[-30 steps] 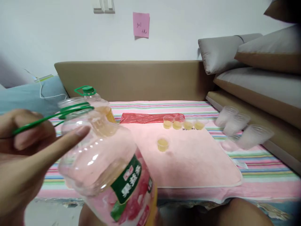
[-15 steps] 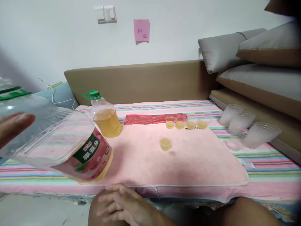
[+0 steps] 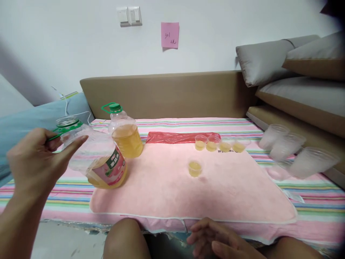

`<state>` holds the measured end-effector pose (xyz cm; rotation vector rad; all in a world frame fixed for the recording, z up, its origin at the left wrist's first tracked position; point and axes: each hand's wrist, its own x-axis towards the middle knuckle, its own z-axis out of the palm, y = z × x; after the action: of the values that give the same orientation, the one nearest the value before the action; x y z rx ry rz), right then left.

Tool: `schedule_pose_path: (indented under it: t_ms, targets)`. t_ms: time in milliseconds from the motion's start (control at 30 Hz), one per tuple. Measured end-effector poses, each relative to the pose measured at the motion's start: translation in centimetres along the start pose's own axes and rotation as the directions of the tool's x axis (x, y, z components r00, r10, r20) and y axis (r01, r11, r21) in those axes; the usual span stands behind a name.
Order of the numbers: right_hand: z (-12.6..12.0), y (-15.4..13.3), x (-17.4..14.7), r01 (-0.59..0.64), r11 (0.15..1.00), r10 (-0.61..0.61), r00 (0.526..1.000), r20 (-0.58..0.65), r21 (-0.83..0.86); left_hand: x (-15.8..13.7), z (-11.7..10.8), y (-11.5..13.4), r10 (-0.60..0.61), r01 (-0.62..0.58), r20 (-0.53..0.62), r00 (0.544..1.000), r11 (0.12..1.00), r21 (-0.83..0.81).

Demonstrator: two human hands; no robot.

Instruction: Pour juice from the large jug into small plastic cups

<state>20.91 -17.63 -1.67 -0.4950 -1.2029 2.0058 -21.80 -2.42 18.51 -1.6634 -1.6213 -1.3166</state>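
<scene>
My left hand [image 3: 40, 158] has its fingers hooked round the green handle of a clear plastic juice bottle [image 3: 107, 169], the thumb lying along its shoulder. The bottle has no cap, bears a pink and green label and holds yellow juice in its lower part. It rests near the left edge of a pink towel [image 3: 161, 190]. Behind it stands a second juice bottle [image 3: 126, 140] with a green cap. My right hand [image 3: 215, 239] is above my lap, fingers apart, holding nothing. A small clear cup of juice [image 3: 194, 169] stands alone mid-towel.
Several more juice cups [image 3: 211, 144] stand in a row farther back, by a red plastic bag [image 3: 183, 137]. Stacks of clear cups [image 3: 314, 163] lie tilted at the right, beside piled cushions [image 3: 309, 95]. A brown backrest [image 3: 161, 95] runs along the wall.
The bottle in my left hand has come down and away from me onto the towel, and now stands more upright. My right hand has moved right across my lap.
</scene>
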Motion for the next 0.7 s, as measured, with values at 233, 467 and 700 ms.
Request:
schedule_pose_path:
  t_ms: [233,467,700]
  targets:
    - [0.4,-1.2,-0.3,-0.01,1.0,0.009,1.0,0.018,0.028,-1.1,1.0,1.6,0.012,-0.01,0.069,0.998,0.999,-0.034]
    - [0.4,-3.1,-0.3,-0.048,0.983,0.043,0.999,-0.027,-0.176,-1.3,2.0,1.7,0.125,-0.127,0.098,0.987,0.992,0.013]
    - [-2.3,-6.6,-1.9,-0.056,0.931,-0.047,0.961,-0.273,-0.359,-2.0,2.9,0.3,0.253,-0.251,-0.079,0.964,0.967,0.042]
